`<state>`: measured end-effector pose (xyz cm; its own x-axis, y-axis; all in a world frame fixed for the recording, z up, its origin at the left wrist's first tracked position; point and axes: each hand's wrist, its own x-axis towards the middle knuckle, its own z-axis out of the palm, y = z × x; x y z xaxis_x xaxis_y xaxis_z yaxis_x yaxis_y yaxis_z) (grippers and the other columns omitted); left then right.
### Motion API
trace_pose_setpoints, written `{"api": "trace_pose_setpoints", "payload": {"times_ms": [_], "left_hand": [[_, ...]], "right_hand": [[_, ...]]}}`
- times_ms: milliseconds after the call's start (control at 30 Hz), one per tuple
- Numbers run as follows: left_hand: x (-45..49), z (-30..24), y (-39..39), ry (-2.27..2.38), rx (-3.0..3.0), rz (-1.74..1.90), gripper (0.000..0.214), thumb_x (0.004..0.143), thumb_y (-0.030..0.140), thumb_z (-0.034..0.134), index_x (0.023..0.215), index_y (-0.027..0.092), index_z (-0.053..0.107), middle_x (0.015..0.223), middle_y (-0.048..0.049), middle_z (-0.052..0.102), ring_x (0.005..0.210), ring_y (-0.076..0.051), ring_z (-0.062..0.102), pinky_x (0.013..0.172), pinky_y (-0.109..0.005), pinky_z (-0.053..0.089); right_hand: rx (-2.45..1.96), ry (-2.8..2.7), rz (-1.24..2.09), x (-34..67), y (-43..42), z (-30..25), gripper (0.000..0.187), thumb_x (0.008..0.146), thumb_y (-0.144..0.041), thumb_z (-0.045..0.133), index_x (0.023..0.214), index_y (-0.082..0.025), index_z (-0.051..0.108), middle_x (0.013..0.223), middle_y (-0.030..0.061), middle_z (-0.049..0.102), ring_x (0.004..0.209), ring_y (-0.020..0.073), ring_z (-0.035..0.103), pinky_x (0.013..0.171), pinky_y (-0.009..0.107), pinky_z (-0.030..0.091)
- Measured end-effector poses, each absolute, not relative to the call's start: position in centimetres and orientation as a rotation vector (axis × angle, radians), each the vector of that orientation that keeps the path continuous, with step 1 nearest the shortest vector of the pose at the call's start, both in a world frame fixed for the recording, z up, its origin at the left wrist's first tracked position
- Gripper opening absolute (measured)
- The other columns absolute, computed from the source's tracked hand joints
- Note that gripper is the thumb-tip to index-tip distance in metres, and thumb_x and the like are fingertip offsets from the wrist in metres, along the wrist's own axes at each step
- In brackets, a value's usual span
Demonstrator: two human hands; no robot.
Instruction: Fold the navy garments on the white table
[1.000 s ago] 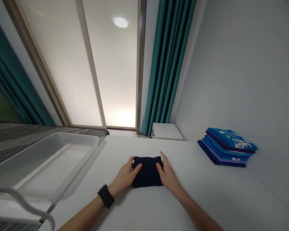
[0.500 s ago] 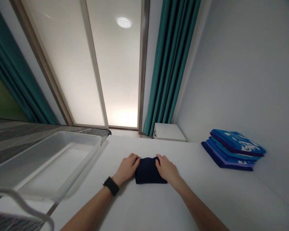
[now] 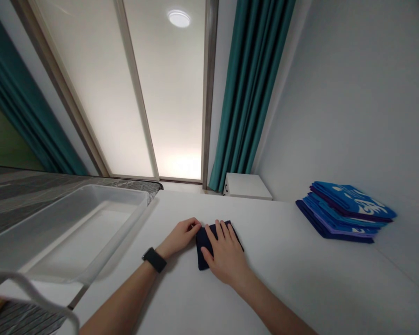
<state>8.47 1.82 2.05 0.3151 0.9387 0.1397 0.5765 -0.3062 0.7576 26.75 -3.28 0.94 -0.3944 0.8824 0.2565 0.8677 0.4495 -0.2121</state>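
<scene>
A small folded dark navy cloth (image 3: pixel 203 236) lies on the white table (image 3: pixel 282 270) in front of me. My right hand (image 3: pixel 224 253) rests flat on top of it, fingers stretched out and together, covering most of it. My left hand (image 3: pixel 180 235), with a black watch on the wrist, sits at the cloth's left edge with its fingers curled, pinching that edge.
A clear plastic bin (image 3: pixel 66 228) stands at the left on a white wire rack. A stack of folded blue and purple cloths (image 3: pixel 345 211) lies at the right by the wall. A small white box (image 3: pixel 247 186) is at the table's far end, by teal curtains.
My right hand has moved from the cloth's right side onto its top and flattened. The left hand has stayed at the left edge, fingers curling in.
</scene>
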Motion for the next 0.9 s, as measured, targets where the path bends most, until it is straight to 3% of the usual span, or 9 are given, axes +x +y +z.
{"api": "trace_pose_setpoints", "payload": {"times_ms": [133, 333, 533, 667, 767, 900], "left_hand": [[8.7, 2.3, 1.5, 1.323, 1.989, 0.758, 0.04, 0.095, 0.045, 0.035, 0.085, 0.017, 0.063, 0.083, -0.0035, 0.068, 0.079, -0.018, 0.06, 0.074, -0.029, 0.045], [9.5, 1.6, 0.7, 1.507, 2.201, 0.682, 0.027, 0.095, 0.033, 0.039, 0.103, 0.022, 0.062, 0.106, -0.0036, 0.068, 0.099, -0.02, 0.06, 0.087, -0.036, 0.04], [9.8, 1.2, 0.6, 1.544, 2.246, 0.629, 0.026, 0.096, 0.031, 0.037, 0.104, 0.023, 0.06, 0.106, -0.0041, 0.069, 0.099, -0.02, 0.06, 0.085, -0.036, 0.04], [9.6, 1.8, 0.6, 1.561, 2.287, 0.63, 0.028, 0.097, 0.032, 0.036, 0.104, 0.023, 0.062, 0.104, -0.004, 0.069, 0.098, -0.021, 0.061, 0.086, -0.037, 0.04], [9.8, 2.7, -0.1, 1.612, 2.396, 0.721, 0.032, 0.098, 0.032, 0.035, 0.109, 0.022, 0.062, 0.107, -0.006, 0.068, 0.103, -0.023, 0.058, 0.09, -0.04, 0.041], [11.6, 3.4, -1.8, 1.543, 2.581, 0.858, 0.036, 0.098, 0.027, 0.034, 0.126, 0.019, 0.056, 0.125, -0.0089, 0.061, 0.117, -0.024, 0.052, 0.103, -0.043, 0.037]], "right_hand": [[-1.504, -2.389, 0.062, 26.8, -3.2, 1.0, 0.063, 0.094, -0.05, 0.038, 0.148, -0.018, 0.033, 0.153, 0.0156, 0.032, 0.142, 0.0328, 0.024, 0.115, 0.055, 0.014], [-1.501, -2.397, 0.061, 26.8, -3.2, 1.1, 0.06, 0.098, -0.045, 0.032, 0.149, -0.013, 0.031, 0.153, 0.016, 0.032, 0.143, 0.0291, 0.023, 0.117, 0.052, 0.014], [-1.409, -2.4, 0.11, 29.5, -2.2, 1.5, 0.047, 0.1, -0.029, 0.025, 0.143, -0.019, 0.043, 0.147, 0.008, 0.044, 0.139, 0.0205, 0.032, 0.118, 0.047, 0.016], [-1.364, -2.364, 0.242, 32.4, -1.0, 1.1, 0.046, 0.1, -0.029, 0.027, 0.14, -0.02, 0.046, 0.148, 0.0079, 0.043, 0.139, 0.0198, 0.034, 0.116, 0.046, 0.025], [-1.363, -2.32, 0.338, 33.0, -0.5, 0.2, 0.048, 0.1, -0.033, 0.026, 0.141, -0.017, 0.045, 0.151, 0.0096, 0.037, 0.14, 0.0197, 0.031, 0.115, 0.043, 0.029], [-1.459, -2.239, 0.278, 31.4, -0.9, -1.1, 0.051, 0.1, -0.03, 0.024, 0.142, -0.008, 0.042, 0.153, 0.0145, 0.033, 0.142, 0.0216, 0.027, 0.117, 0.042, 0.027]]}}
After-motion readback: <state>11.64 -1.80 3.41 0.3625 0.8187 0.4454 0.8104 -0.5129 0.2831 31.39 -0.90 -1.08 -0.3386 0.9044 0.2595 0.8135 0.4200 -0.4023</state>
